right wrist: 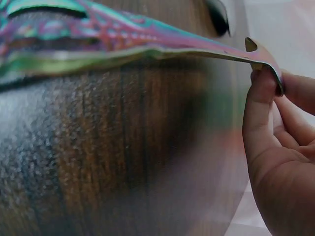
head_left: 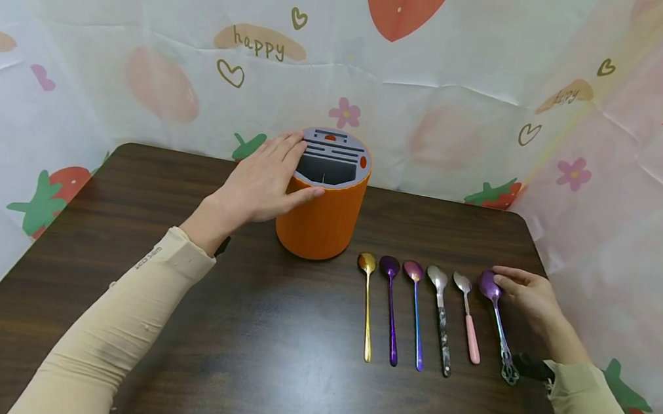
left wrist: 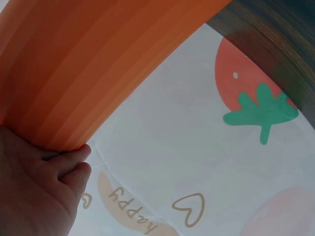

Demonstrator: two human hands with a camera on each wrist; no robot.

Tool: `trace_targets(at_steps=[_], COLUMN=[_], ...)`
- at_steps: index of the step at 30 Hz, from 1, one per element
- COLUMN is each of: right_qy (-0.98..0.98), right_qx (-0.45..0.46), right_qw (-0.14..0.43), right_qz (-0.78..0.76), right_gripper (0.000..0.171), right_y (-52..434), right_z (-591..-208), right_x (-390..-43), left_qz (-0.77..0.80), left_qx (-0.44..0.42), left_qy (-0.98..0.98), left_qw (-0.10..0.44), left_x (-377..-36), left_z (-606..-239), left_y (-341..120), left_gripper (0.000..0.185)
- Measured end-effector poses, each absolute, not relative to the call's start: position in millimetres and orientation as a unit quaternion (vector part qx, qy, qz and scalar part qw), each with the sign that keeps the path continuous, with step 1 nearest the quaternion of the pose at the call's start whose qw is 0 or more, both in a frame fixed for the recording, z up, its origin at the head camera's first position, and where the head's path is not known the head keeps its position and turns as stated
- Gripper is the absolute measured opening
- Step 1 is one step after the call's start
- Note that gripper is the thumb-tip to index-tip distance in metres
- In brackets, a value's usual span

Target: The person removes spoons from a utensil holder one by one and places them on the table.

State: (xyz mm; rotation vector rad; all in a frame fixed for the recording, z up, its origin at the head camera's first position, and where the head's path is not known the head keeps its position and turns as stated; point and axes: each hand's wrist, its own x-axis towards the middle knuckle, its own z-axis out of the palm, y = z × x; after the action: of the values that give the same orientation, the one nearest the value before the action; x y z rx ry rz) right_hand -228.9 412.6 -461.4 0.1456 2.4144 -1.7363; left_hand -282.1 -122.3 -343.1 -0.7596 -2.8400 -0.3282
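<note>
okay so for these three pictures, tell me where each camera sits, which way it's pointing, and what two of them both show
Head: worn on the head, looking forward and down at the table, six spoons, both forearms and hands.
Left wrist: under the left hand, looking up along the orange holder to the backdrop; palm and fingers show.
Right wrist: low by the right hand, looking along the purple spoon; its fingertips touch the spoon.
Shared: head and left wrist both show the left hand on the orange holder.

Glossy iridescent metal spoon (head_left: pixel 496 317), wood-grain table (head_left: pixel 238 330)
</note>
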Motion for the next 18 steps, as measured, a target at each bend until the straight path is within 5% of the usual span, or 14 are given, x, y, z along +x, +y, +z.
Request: trace_targets(at_steps=[18], right_qy=[0.845], right_qx=[0.048], right_qw=[0.089], right_qz=[-0.525], right_gripper=[0.052], right_y=[418.0], right_z=[-470.1], right_x=[-229.3], left_qz=[-0.111], left_qx=[-0.250], left_qy=[-0.958], left_qw=[0.085], left_x=[-280.8], left_z=[-342.0], left_y=[-121.7], left_gripper=[0.100])
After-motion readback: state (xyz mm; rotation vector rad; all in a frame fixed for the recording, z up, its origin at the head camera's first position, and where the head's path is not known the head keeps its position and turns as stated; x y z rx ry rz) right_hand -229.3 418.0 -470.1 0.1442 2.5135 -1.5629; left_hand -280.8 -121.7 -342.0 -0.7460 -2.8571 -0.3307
